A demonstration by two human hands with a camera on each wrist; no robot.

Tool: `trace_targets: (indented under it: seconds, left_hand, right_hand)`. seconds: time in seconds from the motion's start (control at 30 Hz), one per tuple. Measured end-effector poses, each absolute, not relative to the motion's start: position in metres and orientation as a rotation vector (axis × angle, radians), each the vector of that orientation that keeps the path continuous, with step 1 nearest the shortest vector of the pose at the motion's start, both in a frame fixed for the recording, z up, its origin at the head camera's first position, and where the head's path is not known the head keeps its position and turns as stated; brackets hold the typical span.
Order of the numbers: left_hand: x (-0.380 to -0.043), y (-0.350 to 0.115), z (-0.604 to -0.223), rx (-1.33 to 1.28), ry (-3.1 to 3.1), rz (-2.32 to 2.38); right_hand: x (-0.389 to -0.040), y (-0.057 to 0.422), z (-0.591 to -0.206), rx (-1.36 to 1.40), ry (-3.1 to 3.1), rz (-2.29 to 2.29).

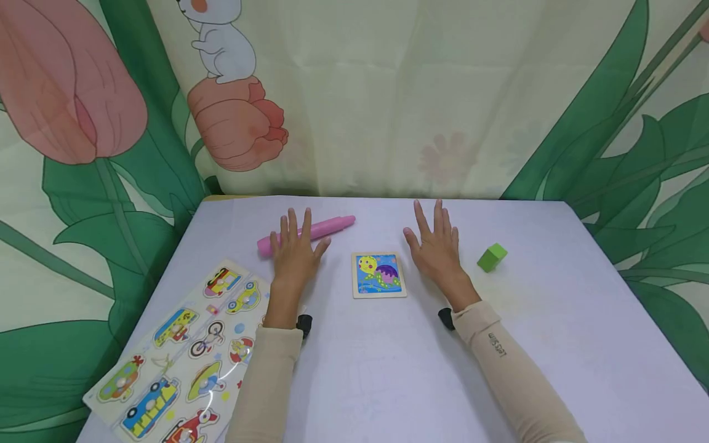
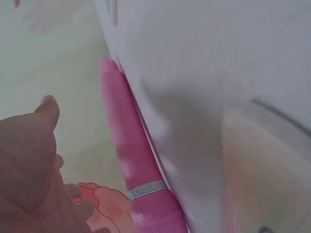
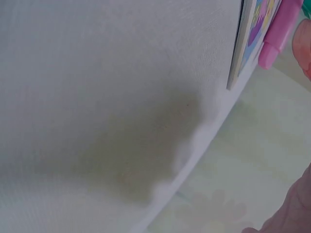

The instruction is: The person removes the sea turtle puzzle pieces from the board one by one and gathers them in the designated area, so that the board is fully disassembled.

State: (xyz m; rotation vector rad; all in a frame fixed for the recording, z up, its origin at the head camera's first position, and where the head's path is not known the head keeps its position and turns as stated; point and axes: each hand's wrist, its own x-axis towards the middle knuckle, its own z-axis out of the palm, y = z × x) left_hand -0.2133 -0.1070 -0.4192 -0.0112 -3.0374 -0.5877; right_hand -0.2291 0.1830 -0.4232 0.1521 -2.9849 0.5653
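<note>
My left hand [image 1: 295, 258] is held over the table with its fingers spread, overlapping the near side of a pink tube-shaped toy [image 1: 333, 226] in the head view. Lettering on a pale band crosses that pink toy [image 2: 127, 141] in the left wrist view. Fingers fanned and holding nothing, my right hand [image 1: 436, 255] hovers between a small square turtle puzzle [image 1: 379, 275] and a green block [image 1: 492, 257]. The puzzle has a wooden frame and a blue picture. In the right wrist view the puzzle's edge [image 3: 238, 53] shows at upper right, with part of the right hand [image 3: 289, 208] below.
A large board of vehicle pictures [image 1: 191, 351] under shiny clear film lies at the table's left, partly covered by the left sleeve [image 1: 266, 381]. The white table [image 1: 388, 381] ends at a back edge against a curtain [image 1: 376, 111] printed with flowers.
</note>
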Motion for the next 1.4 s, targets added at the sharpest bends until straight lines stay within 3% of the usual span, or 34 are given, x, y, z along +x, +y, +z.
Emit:
trace_targets:
  seconds: [0.3, 0.57, 0.93, 1.4]
  left_hand:
    - [-0.21, -0.095, -0.42, -0.07, -3.099, -0.525]
    - [-0.183, -0.066, -0.421, -0.331, -3.326, -0.531]
    - [-0.171, -0.05, -0.429, -0.29, -3.433, -0.526]
    - [-0.17, -0.054, -0.432, -0.305, -3.416, -0.517]
  right_hand:
    - [-0.231, 0.182, -0.425, 0.21, -3.0, 0.565]
    - [-0.231, 0.174, -0.418, 0.491, -3.047, 0.675]
    - [-0.23, 0.148, -0.419, 0.868, -3.168, 0.555]
    - [-0.239, 0.124, -0.428, 0.941, -3.189, 0.593]
